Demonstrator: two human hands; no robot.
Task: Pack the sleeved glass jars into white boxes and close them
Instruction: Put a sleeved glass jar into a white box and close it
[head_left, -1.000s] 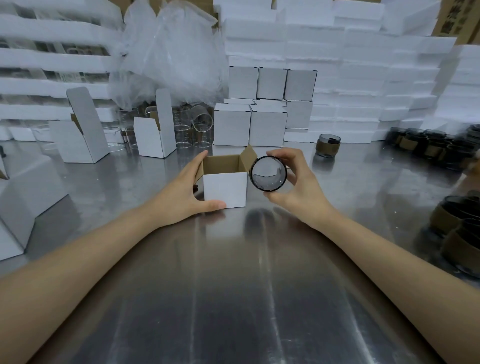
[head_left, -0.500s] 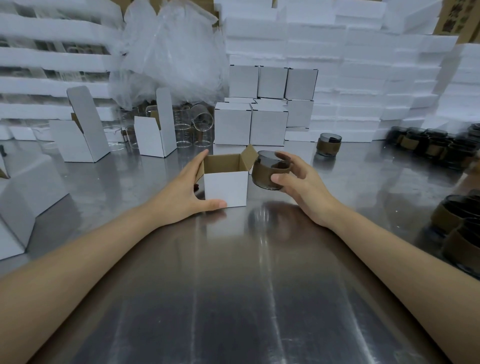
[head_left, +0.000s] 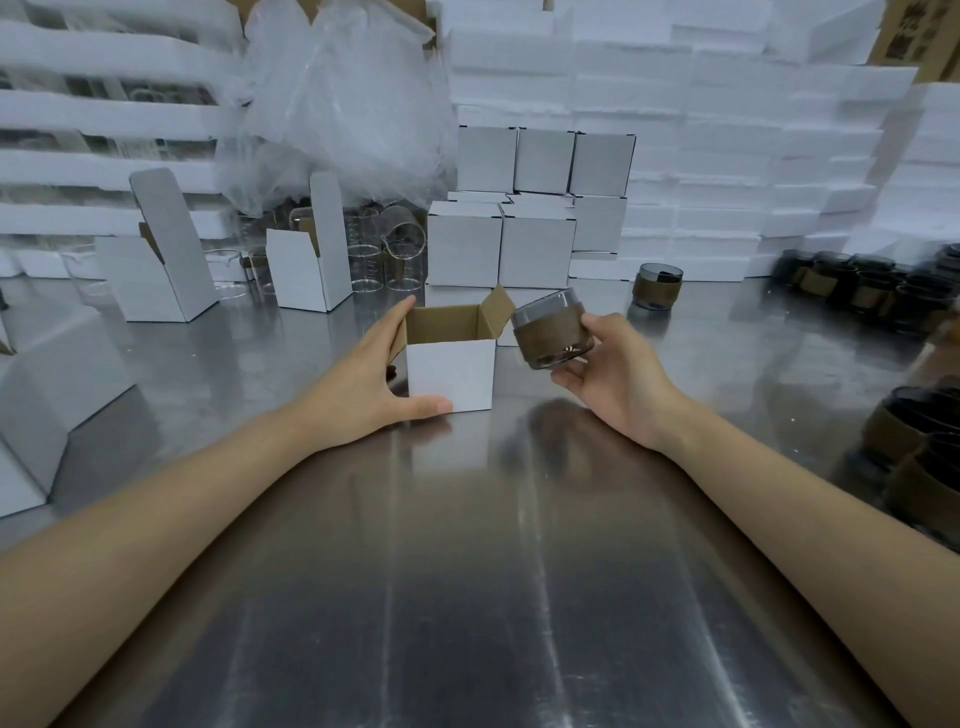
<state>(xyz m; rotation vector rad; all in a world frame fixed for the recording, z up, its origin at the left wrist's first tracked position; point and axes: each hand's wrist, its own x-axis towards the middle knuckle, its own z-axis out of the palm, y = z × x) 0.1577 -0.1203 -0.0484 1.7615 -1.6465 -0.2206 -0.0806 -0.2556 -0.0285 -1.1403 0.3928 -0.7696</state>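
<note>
The table (head_left: 467, 571) holds an open white box (head_left: 450, 374). The left hand (head_left: 363, 384) lies flat on its side. The right hand (head_left: 618, 374) has its grip curled round the jar (head_left: 551, 335), tilted just right of the box (not inside yet). It could bump the flap (head_left: 496, 317) or slip and break.

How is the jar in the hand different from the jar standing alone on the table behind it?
The held jar is tilted, off the table; the lone jar stands upright on it. The right hand grips the held jar; nothing touches the lone jar. The held jar is beside the open box; the lone jar sits farther back. Both are dark glass with a brown sleeve.
</note>
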